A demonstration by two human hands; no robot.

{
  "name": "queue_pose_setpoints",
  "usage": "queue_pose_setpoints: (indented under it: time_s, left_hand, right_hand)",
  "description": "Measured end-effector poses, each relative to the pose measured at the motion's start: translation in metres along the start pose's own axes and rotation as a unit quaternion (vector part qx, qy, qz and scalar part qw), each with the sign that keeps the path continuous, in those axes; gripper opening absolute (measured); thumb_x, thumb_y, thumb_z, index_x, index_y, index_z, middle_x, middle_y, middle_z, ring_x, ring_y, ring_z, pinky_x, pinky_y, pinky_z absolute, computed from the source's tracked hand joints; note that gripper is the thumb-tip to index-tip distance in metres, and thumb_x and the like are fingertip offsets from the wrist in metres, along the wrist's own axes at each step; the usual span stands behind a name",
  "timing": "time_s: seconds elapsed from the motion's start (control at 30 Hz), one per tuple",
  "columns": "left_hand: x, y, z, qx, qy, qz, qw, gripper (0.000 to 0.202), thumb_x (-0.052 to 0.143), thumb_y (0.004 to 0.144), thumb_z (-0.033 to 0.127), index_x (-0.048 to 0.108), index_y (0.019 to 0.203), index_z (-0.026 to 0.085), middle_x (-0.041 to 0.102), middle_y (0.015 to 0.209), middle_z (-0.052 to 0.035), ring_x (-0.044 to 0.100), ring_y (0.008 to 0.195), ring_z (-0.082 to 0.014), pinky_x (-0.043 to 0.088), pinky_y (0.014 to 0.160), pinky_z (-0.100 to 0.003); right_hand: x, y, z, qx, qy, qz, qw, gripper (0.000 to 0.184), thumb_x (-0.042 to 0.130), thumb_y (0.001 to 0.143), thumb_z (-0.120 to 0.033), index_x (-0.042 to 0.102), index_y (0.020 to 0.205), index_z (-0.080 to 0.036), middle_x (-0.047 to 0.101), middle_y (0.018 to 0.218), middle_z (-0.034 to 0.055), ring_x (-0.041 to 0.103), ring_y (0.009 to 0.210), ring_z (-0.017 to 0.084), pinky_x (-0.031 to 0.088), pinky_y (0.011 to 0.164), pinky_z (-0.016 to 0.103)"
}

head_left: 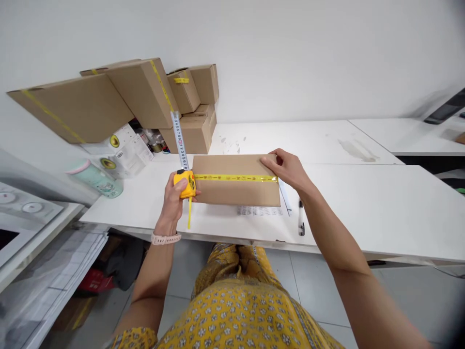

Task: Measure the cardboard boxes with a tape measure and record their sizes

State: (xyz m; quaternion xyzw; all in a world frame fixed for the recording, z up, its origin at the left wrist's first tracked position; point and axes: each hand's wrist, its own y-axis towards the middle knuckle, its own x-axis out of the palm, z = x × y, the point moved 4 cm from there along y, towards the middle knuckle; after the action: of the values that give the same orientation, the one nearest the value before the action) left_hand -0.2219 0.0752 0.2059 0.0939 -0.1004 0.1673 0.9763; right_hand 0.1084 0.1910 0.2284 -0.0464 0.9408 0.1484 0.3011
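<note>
My left hand (pixel 173 196) is closed around a yellow tape measure (pixel 184 184), its thumb on the case. The white blade (pixel 178 140) sticks out away from me, and a yellow strap (pixel 189 213) hangs from the case. Just to the right is a brown cardboard box (pixel 236 191) with yellow printed tape along its middle; the case touches or nearly touches its left end. My right hand (pixel 285 167) grips the box at its far right corner, thumb on top. The fingers beneath are partly hidden. Under the box's near right edge, a printed sheet (pixel 257 211) shows in part.
A black-and-clear pen (pixel 301 218) lies right of the box. Several cardboard boxes (pixel 134 92) are stacked at the back left, above white avocado-print cartons (pixel 127 150). A mint tumbler (pixel 96 179) lies tilted at the left. The white table's (pixel 363 208) front edge runs before me.
</note>
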Motion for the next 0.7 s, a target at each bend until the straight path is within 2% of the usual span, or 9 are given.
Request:
queue_pose_setpoints:
  time_s: [0.07,0.13,0.2,0.3,0.37,0.43,0.57,0.7]
  left_hand:
    - [0.003,-0.005,0.002,0.003,0.003,-0.002,1.000,0.055,0.081,0.065,0.048,0.058,0.106,0.020,0.066,0.127,-0.0106,0.071,0.058,-0.0162,0.051,0.036,-0.022]
    - [0.008,-0.022,0.001,0.025,-0.007,-0.013,1.000,0.055,0.082,0.068,0.046,0.057,0.110,0.022,0.064,0.131,-0.0111,0.072,0.061,-0.0153,0.052,0.039,-0.021]
    - [0.017,-0.047,-0.003,0.016,-0.027,-0.062,0.998,0.056,0.083,0.071,0.046,0.056,0.116,0.024,0.064,0.131,-0.0114,0.072,0.063,-0.0159,0.053,0.040,-0.021]
    - [0.038,-0.091,-0.020,-0.095,-0.069,-0.185,0.976,0.061,0.081,0.074,0.050,0.054,0.123,0.027,0.062,0.134,-0.0131,0.074,0.064,-0.0186,0.053,0.039,-0.021]
    - [0.049,-0.114,-0.033,-0.165,-0.081,-0.231,0.955,0.061,0.081,0.075,0.051,0.055,0.125,0.028,0.061,0.135,-0.0129,0.075,0.067,-0.0194,0.053,0.042,-0.021]
    - [0.055,-0.127,-0.044,-0.204,-0.079,-0.246,0.944,0.059,0.081,0.076,0.050,0.056,0.125,0.028,0.060,0.135,-0.0121,0.075,0.070,-0.0193,0.054,0.046,-0.020]
    - [0.057,-0.135,-0.054,-0.227,-0.078,-0.254,0.937,0.060,0.081,0.076,0.051,0.056,0.125,0.030,0.060,0.135,-0.0119,0.074,0.071,-0.0183,0.053,0.047,-0.020]
    - [0.055,-0.141,-0.058,-0.237,-0.078,-0.253,0.935,0.061,0.081,0.074,0.053,0.056,0.124,0.029,0.060,0.133,-0.0119,0.074,0.071,-0.0178,0.051,0.046,-0.019]
  right_hand:
    - [0.002,0.001,0.004,0.002,-0.027,0.024,0.999,0.043,0.060,0.089,-0.064,0.066,0.091,-0.022,0.063,0.093,0.0073,0.057,0.084,0.022,0.046,0.074,0.037]
    - [0.006,0.000,0.008,-0.027,-0.031,0.048,0.998,0.039,0.059,0.089,-0.061,0.066,0.093,-0.022,0.064,0.109,0.0107,0.058,0.102,0.027,0.048,0.084,0.042]
    - [0.010,-0.002,0.007,-0.079,-0.017,0.043,0.996,0.035,0.056,0.092,-0.055,0.067,0.101,-0.023,0.064,0.124,0.0122,0.056,0.116,0.030,0.048,0.092,0.045]
    - [0.013,-0.007,-0.002,-0.131,-0.021,-0.002,0.991,0.031,0.045,0.098,-0.039,0.066,0.114,-0.023,0.069,0.122,0.0100,0.060,0.113,0.028,0.048,0.094,0.045]
    - [0.014,-0.011,-0.010,-0.151,-0.055,-0.014,0.987,0.033,0.041,0.098,-0.030,0.067,0.117,-0.023,0.073,0.115,0.0086,0.062,0.108,0.027,0.047,0.094,0.046]
    - [0.016,-0.016,-0.018,-0.176,-0.100,0.005,0.979,0.034,0.040,0.095,-0.023,0.067,0.115,-0.022,0.074,0.112,0.0085,0.062,0.109,0.028,0.045,0.097,0.047]
    - [0.025,-0.022,-0.026,-0.179,-0.183,0.056,0.965,0.034,0.038,0.091,-0.015,0.065,0.112,-0.020,0.072,0.103,0.0101,0.062,0.100,0.028,0.042,0.097,0.047]
    - [0.035,-0.023,-0.030,-0.187,-0.244,0.059,0.950,0.048,0.035,0.091,-0.012,0.059,0.132,-0.020,0.070,0.106,0.0112,0.057,0.098,0.028,0.040,0.090,0.043]
